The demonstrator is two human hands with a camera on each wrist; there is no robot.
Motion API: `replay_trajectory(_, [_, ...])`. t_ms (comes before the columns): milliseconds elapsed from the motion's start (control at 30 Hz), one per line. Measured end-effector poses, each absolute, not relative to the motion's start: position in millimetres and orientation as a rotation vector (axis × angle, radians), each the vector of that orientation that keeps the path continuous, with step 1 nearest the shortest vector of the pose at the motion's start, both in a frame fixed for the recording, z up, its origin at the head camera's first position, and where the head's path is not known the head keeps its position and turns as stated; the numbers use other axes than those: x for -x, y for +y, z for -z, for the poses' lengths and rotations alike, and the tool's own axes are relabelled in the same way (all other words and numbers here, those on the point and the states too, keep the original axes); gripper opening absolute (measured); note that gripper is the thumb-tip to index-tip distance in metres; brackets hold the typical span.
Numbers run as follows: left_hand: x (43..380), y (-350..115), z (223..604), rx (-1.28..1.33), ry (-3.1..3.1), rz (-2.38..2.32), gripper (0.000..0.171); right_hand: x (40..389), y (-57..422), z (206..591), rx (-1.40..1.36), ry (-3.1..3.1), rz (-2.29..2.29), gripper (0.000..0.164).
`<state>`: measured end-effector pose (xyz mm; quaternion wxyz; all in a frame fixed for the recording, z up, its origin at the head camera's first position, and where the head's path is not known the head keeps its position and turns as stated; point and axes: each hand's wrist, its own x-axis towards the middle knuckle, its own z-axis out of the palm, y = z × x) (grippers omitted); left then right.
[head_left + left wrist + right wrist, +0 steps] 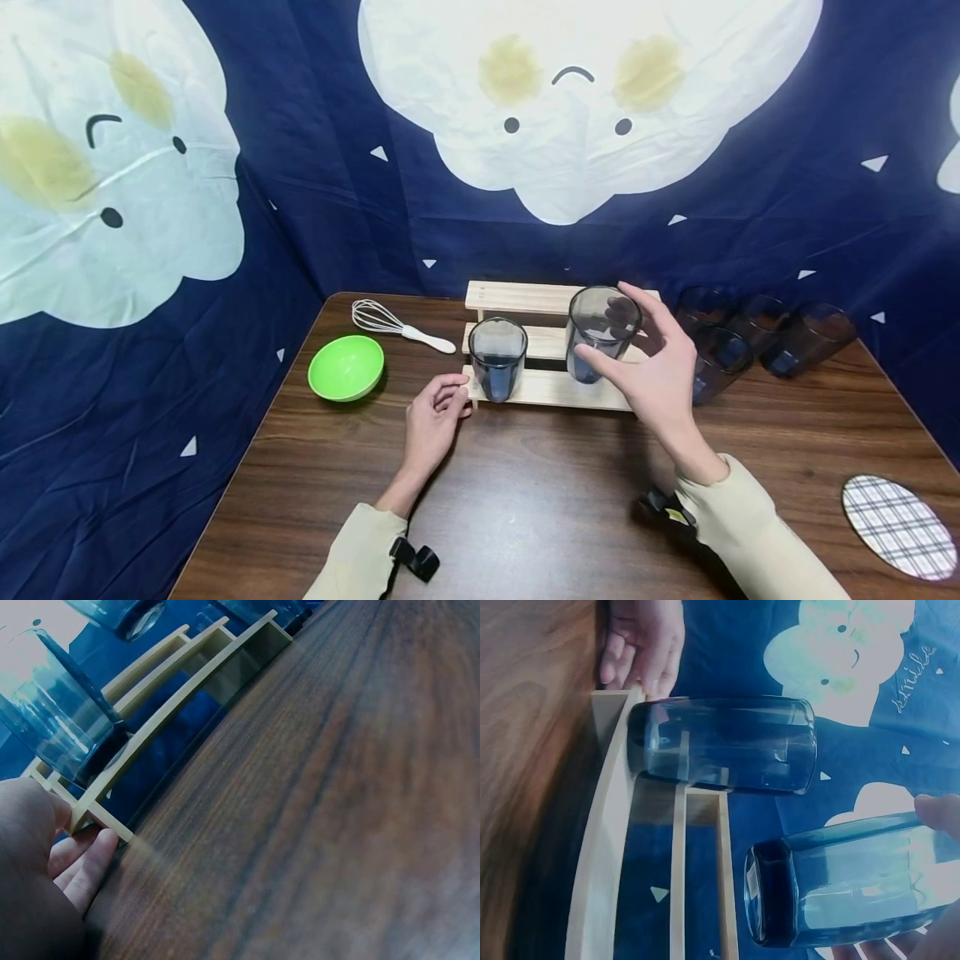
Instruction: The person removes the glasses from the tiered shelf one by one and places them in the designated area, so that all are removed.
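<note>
Two smoky blue, tapered glasses are at the pale wood rack (pixel 555 390), whose smooth slats rise in three steps. One, the near glass (pixel 498 358), stands upright on the lowest slat toward the left end, its thick, darker base resting flat on the wood. The other, the held glass (pixel 596 354), is in the right hand (pixel 663 375), thumb on one side and fingers on the other, the grip spread wide around the glossy wall; its base hangs just above the rack, apart from the slats. The left hand (pixel 435 421) pinches the rack's left end narrowly, with fingertips tucked at the edge of the lowest slat. To the right, four more glasses (pixel 720 362) of the same tinted, see-through sort cluster together on the table (pixel 525 500), a brown top with streaked grain and a dull sheen. At the left sits a round, shiny green bowl (pixel 346 368), its plain inner wall in sight, and near it lies a whisk (pixel 408 331) with looped white wires and a slim handle. An oval mat (pixel 900 527) in black-and-white check lies at the right. Creased navy cloth (pixel 300 167) printed with white clouds hangs behind.
</note>
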<state>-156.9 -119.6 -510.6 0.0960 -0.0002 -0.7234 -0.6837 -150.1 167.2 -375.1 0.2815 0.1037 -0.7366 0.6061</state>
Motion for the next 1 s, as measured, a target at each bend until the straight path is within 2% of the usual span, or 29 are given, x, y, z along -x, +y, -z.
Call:
replay_trajectory(567, [157,-119,511,-0.004,-2.133,2.035,0.016,119,208,394,-0.293,-1.953,-1.578,0.089])
replay_trajectory(867, [157,-118,511,0.000,-2.132,2.037,0.016,111,233,404,-0.433,-1.681,-1.817,0.087])
replay_trajectory(1000, [157,-119,511,-0.001,-2.128,2.041,0.016,103,243,403,-0.339,-1.810,-1.672,0.088])
